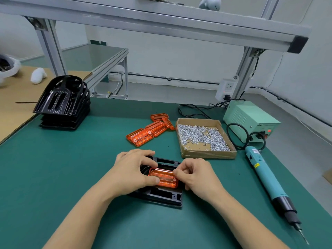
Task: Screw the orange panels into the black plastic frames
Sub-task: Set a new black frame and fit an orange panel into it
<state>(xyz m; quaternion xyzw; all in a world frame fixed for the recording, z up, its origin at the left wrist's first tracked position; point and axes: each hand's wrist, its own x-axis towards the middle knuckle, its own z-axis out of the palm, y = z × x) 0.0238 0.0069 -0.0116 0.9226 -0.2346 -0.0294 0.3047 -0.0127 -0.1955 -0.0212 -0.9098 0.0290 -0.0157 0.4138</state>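
Near the lower centre of the frame, a black plastic frame (161, 196) lay flat on the green mat (53, 168), with an orange panel (164, 177) seated in its middle. At the panel's left end the left hand (133, 169) rested over the frame, its thumb pressed on the panel's near edge and its fingers curled over the far side. At the panel's right end the right hand (195, 174) had its fingers curled in, the fingertips pinching the panel's right edge.

Above them, toward the centre of the frame, a loose pile of orange panels (150, 129) lay on the mat. Just right of that pile sat a shallow cardboard box (208, 154) holding many small silver screws (201, 136). Further right, a teal electric screwdriver (267, 178) lay on the mat, its bit pointing to the lower right corner, untouched by either hand, and a pale green power unit (249, 119) stood behind it. At the upper left, a stack of black frames (62, 103) stood on the mat's far edge.
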